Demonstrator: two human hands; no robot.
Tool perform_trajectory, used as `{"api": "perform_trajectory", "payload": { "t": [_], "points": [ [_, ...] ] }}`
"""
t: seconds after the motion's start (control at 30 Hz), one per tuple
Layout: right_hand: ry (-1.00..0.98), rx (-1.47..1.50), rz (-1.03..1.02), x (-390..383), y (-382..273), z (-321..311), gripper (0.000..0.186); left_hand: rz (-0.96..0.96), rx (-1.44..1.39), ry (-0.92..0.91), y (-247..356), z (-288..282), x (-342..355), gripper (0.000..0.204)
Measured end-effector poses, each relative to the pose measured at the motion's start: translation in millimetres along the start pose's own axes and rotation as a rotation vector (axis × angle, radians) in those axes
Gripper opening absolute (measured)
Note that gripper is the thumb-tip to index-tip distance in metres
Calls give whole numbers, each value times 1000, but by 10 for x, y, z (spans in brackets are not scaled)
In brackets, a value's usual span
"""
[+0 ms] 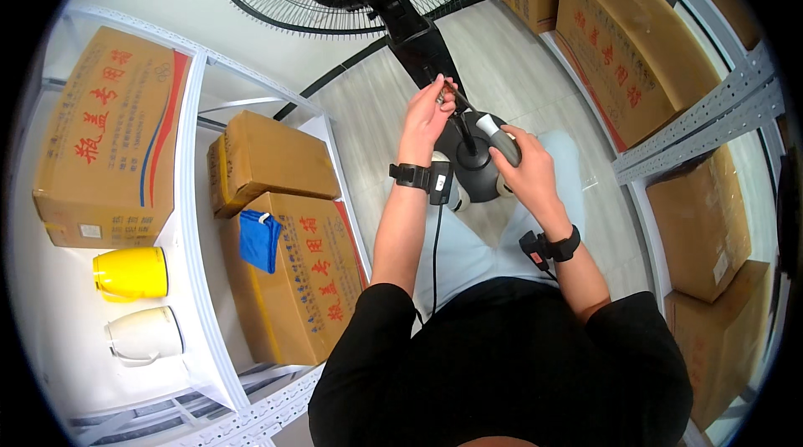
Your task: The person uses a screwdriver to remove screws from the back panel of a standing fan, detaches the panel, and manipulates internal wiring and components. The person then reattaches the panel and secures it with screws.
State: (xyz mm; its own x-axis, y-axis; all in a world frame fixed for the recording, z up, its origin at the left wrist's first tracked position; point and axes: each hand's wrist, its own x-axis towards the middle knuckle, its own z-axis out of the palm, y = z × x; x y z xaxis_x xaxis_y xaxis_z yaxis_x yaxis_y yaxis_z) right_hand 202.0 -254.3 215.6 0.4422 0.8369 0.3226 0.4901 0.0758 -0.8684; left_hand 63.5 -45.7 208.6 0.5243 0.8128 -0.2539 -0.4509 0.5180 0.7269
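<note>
My right hand [529, 169] is wrapped around the grey-and-white handle of a screwdriver [505, 146]. Its thin shaft points up and left, toward my left hand [430, 112]. The left fingers are pinched together by the shaft's tip, against the front of the black fan's post; what they hold is too small to make out. The standing fan [418, 44] is black, with its motor housing and wire cage at the top of the view. Below the hands, its round black base [470, 169] stands on the floor between my legs.
On the left, a white metal shelf [194, 104] holds cardboard boxes [117, 129], a yellow jug [132, 274], a white jug [144, 336] and a blue cloth pouch [260, 240]. More cartons [636, 54] fill a right-hand rack [703, 112]. A cable [437, 255] hangs from my left wrist strap.
</note>
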Motion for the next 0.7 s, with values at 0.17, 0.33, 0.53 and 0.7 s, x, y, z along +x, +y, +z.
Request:
{"api": "perform_trajectory", "payload": {
  "t": [0.17,0.33,0.53,0.7],
  "points": [
    [-19,83,31,210,-380,-167,38,152,-72,3,154,461,88,25],
    [6,115,47,413,-554,-189,38,232,-39,9,313,739,122,23],
    [16,100,29,466,-666,-89,38,204,-55,60,434,682,124,23],
    [-8,55,53,556,-832,-94,38,157,-36,22,483,685,114,26]
  ]
}}
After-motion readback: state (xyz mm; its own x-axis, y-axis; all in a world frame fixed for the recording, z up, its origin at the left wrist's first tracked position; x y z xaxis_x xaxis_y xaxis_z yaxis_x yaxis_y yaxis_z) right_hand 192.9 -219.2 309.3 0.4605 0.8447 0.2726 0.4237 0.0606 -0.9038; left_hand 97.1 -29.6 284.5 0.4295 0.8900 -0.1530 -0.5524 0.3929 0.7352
